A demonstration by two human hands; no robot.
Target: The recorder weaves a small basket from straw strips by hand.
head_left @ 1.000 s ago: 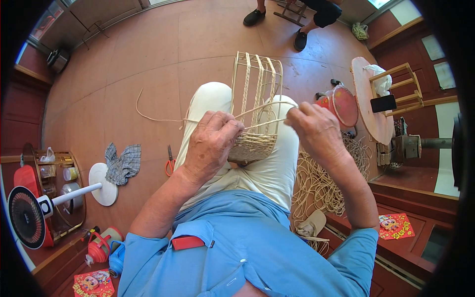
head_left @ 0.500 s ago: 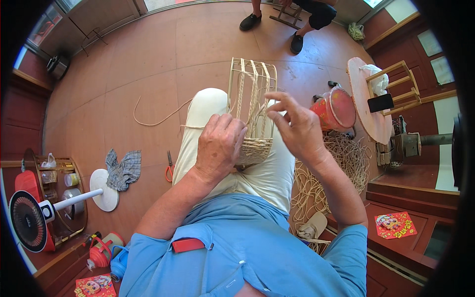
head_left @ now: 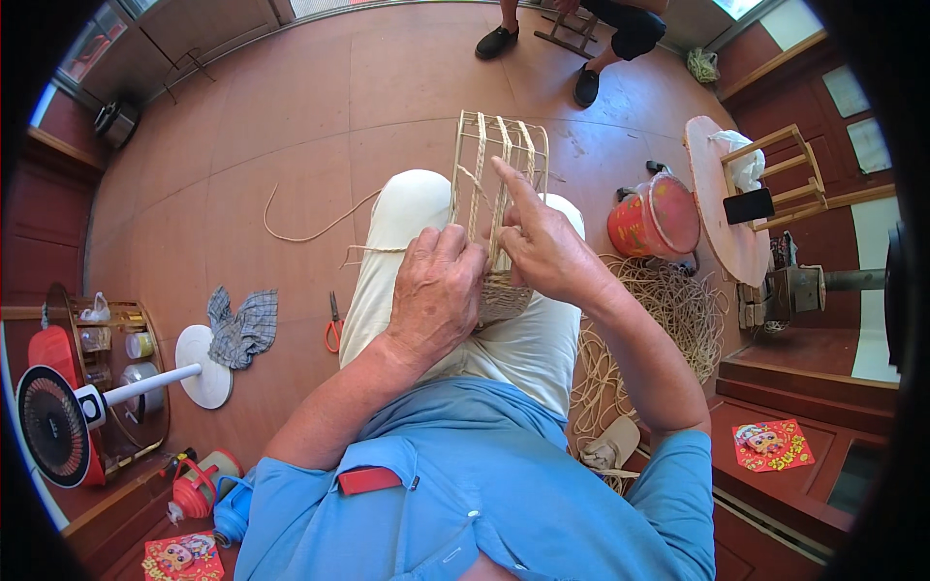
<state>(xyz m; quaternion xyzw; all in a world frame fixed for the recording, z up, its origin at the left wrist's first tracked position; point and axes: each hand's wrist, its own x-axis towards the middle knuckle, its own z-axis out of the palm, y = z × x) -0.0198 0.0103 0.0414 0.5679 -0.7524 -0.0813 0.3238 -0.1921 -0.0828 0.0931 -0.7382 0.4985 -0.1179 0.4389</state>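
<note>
A narrow basket frame (head_left: 464,155), strung lengthwise with pale twisted cord, stands between my knees. Its near end carries a band of woven cord (head_left: 504,298). My left hand (head_left: 433,286) is closed on the left side of the frame, just above the weave; a loose cord end (head_left: 376,249) sticks out beside it across my thigh. My right hand (head_left: 554,247) reaches over the right side, index finger stretched along the strands, thumb and other fingers curled in at the cords. What exactly its fingertips pinch is mostly hidden behind the hand.
To the right, a heap of cord (head_left: 673,315) lies on the floor by a red bucket (head_left: 644,223). Orange-handled scissors (head_left: 333,324) and a checked cloth (head_left: 244,327) are on the left, near a standing fan (head_left: 58,426). Another person's shoes (head_left: 497,43) show at the far side.
My right hand has moved left and inward over the frame, from the raised pinch at its right side to the strands. My left hand stays on the frame.
</note>
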